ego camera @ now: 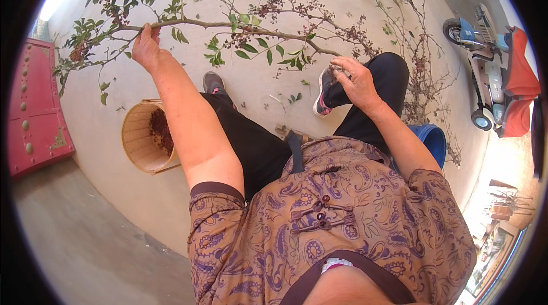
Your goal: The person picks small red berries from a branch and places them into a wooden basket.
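A long leafy branch [205, 24] with clusters of small dark red berries [274, 7], which looks like Sichuan pepper, stretches across in front of me. My left hand [147, 48] grips its stem toward the left, where leaves and berries are dense. Close to the thick right end of the branch, my right hand [355, 82] is raised above my shoe, thumb and fingers bent. Small dark bits show by its fingertips; whether it pinches them or the stem is unclear. Beneath my left forearm stands a woven basket [137, 138] with dark red berries inside, partly covered by the arm.
Cut branches [411, 48] lie on the floor to the right. Behind my right forearm is a blue bucket [432, 142], partly hidden. A scooter [488, 69] with a red cover stands farther right. A studded red door [36, 108] is at left. Fallen leaves [295, 98] dot the floor.
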Available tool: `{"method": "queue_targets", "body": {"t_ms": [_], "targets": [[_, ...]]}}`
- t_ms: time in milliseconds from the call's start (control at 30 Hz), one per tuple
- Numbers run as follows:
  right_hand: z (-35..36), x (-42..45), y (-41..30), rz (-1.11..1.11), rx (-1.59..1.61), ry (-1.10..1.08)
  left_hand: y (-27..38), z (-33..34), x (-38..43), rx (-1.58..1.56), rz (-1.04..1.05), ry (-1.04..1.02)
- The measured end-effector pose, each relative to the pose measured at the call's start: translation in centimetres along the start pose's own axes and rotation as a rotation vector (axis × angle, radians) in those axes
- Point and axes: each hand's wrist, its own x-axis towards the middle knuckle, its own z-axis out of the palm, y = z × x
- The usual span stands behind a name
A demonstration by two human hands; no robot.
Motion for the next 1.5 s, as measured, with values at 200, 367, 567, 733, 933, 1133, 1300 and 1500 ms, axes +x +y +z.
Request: {"method": "queue_targets", "body": {"t_ms": [200,367,567,733,933,1133,1300,1500], "targets": [[-1.2,7.6,-0.2,-0.061,0.026,0.048,1.4,-0.7,-1.0,-0.009,0.042,0.001],[0.3,14.4,3.1,-0.216,-0.383,-0.153,2.1,0.6,-2.4,0.001,0.082,0.005],[2.1,16.4,1.1,0.153,-0.522,-0.696,1.3,0.5,-2.4,0.008,0.09,0.002],[3.2,16.5,1.7,0.162,-0.544,-0.643,1.4,0.4,-2.0,-0.017,0.101,-0.02],[3.7,15.3,3.2,0.187,-0.314,-0.518,2.0,0.2,-2.1,-0.01,0.094,-0.017],[3.7,14.5,3.6,0.007,0.041,-0.313,2.3,0.1,-2.1,-0.033,0.085,-0.021],[1.8,14.0,-3.0,-0.197,0.337,-0.057,2.3,0.3,-2.1,-0.025,0.075,-0.071],[7.7,7.6,-12.2,-0.143,0.671,-0.411,2.9,-0.4,-2.4,-0.024,0.051,-0.173]]}}
